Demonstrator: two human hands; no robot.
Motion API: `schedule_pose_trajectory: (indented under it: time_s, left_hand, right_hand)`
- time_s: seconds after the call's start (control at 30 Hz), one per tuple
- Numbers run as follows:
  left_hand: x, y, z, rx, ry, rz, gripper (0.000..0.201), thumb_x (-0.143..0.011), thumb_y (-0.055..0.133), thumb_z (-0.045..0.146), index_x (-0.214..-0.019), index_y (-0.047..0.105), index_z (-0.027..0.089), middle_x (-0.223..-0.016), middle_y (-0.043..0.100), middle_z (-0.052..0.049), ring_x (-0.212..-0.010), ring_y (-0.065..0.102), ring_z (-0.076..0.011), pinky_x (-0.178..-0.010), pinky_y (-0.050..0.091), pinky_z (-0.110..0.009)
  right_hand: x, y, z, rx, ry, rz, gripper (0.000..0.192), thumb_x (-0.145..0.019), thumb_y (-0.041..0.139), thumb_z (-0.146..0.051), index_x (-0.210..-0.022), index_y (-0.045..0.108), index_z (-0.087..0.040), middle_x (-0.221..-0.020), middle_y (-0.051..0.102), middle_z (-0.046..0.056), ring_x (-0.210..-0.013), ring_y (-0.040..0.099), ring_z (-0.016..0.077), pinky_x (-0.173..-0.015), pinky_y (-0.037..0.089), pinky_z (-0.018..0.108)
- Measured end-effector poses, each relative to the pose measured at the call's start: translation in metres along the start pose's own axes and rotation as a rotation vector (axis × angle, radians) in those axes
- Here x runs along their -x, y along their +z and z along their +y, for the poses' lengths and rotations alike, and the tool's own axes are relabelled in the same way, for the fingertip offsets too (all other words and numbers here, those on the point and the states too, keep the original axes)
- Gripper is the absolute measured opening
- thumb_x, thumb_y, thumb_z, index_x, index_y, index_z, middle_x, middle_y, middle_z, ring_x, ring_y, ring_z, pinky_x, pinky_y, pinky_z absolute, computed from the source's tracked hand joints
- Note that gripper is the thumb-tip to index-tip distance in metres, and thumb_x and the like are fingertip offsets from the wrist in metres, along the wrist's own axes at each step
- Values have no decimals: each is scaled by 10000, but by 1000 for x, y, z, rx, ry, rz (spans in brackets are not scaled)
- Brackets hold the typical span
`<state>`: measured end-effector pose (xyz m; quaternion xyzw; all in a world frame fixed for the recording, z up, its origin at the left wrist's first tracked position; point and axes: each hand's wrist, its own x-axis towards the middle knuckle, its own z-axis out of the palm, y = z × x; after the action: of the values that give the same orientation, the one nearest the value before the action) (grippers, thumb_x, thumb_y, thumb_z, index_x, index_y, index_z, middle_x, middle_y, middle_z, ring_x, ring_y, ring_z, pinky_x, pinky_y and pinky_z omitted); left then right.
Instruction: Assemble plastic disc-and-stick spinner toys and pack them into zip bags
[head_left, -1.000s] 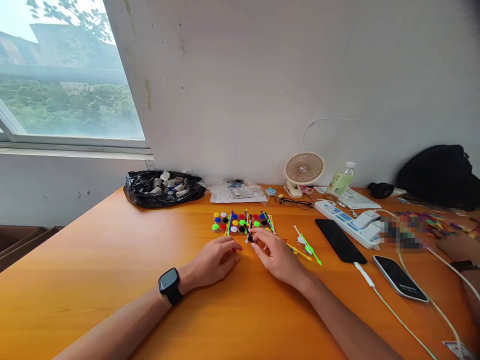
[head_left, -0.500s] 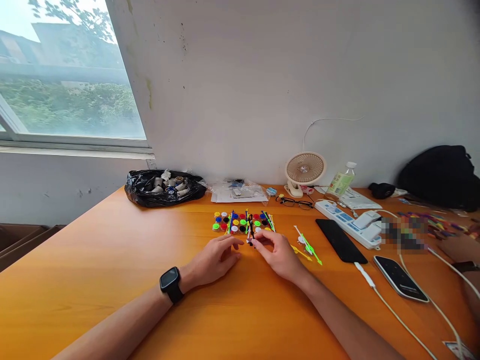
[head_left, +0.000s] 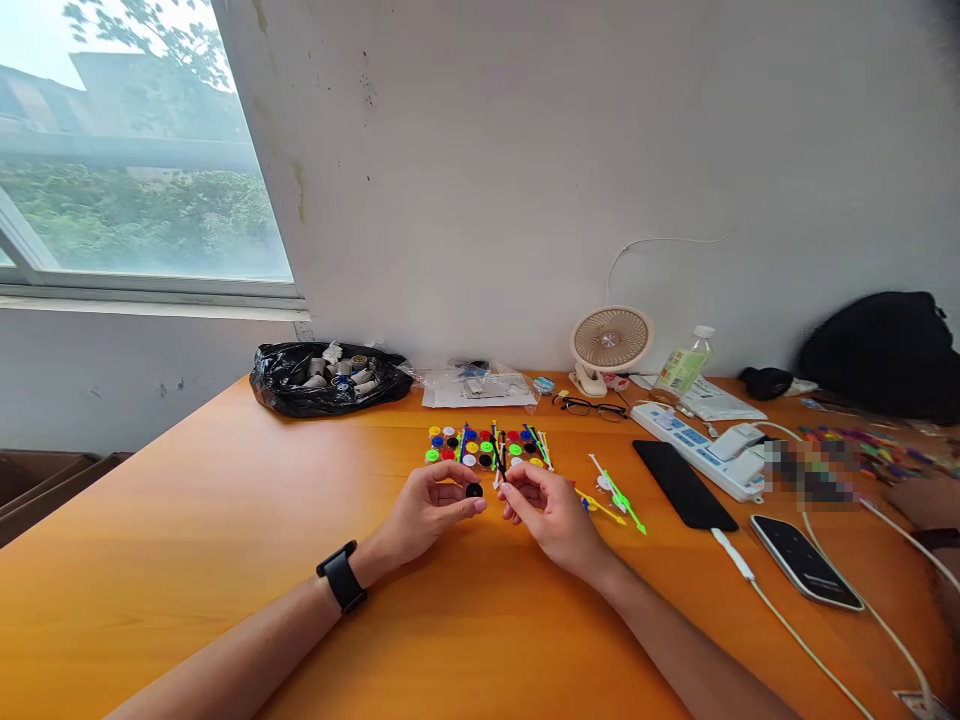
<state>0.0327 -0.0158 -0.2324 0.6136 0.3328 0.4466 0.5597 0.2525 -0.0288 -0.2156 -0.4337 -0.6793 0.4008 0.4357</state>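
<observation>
My left hand (head_left: 431, 512), its wrist wearing a black watch, pinches a small black round disc (head_left: 474, 490) between thumb and fingers. A thin black plastic arrow (head_left: 502, 458) stands nearly upright in the closed fingers of my right hand (head_left: 551, 510). The two hands are a short gap apart, near the table. Just beyond them lie rows of small coloured discs (head_left: 450, 442) in red, blue, yellow, green, white and black, with several coloured arrows among them. To the right of my right hand are a green arrow (head_left: 626, 505) and a yellow arrow (head_left: 602, 508).
A black bag of paper rolls (head_left: 281, 395), a fan (head_left: 587, 380), glasses (head_left: 581, 406) and a bottle (head_left: 681, 368) stand along the back. Right of my hands are a power strip (head_left: 686, 440), a black phone (head_left: 679, 485), a dark-topped device (head_left: 804, 560) and cables. Another person's arm shows at far right.
My left hand has turned, and a black disc now shows in its fingers, which were holding nothing visible before. My right hand keeps the black arrow, its fingers curled further in.
</observation>
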Motion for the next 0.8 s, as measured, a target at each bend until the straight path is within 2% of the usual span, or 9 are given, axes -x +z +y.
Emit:
schedule_pose_trajectory:
  time_s: [0.1,0.23,0.37,0.5,0.8]
  left_hand:
    - [-1,-2,0,14,-35,7,461,-760,907,408,-1095,716,157,-1098,746,-86,-854,714,-174,-798,597,-308]
    - [-1,-1,2,100,-67,-36,446,-738,928,384,-1076,748,156,-1107,776,-95,-954,737,-210,-908,601,-350]
    - [0,2,6,151,-89,-65,375,-806,883,411,-1056,775,153,-1035,789,-82,-874,754,-187,-832,611,-307]
    - [0,2,9,123,-81,-51,364,-828,861,437,-1003,785,127,-933,780,-77,-778,752,-178,-753,612,-292]
    - [2,0,1,76,-69,-36,379,-782,904,351,-1065,755,148,-1059,797,-84,-947,756,-208,-922,605,-333]
  right_hand:
    - [1,-1,-2,131,-100,38,228,-977,660,-444,-999,732,-229,-849,729,43,-723,692,196,-676,589,325]
    - [3,-2,-8,264,-274,10,162,-1008,636,-344,-991,775,-262,-927,750,55,-847,696,218,-818,581,362]
    - [5,-4,-10,337,-371,-70,213,-1047,570,-286,-1054,782,-269,-969,723,63,-893,681,211,-902,561,370]
    - [5,-6,-8,357,-391,-64,228,-1049,573,-284,-1064,801,-275,-956,709,61,-875,672,200,-863,557,353]
    - [4,-4,-11,199,-328,-17,109,-981,688,-270,-939,786,-247,-924,704,45,-844,662,192,-788,539,327]
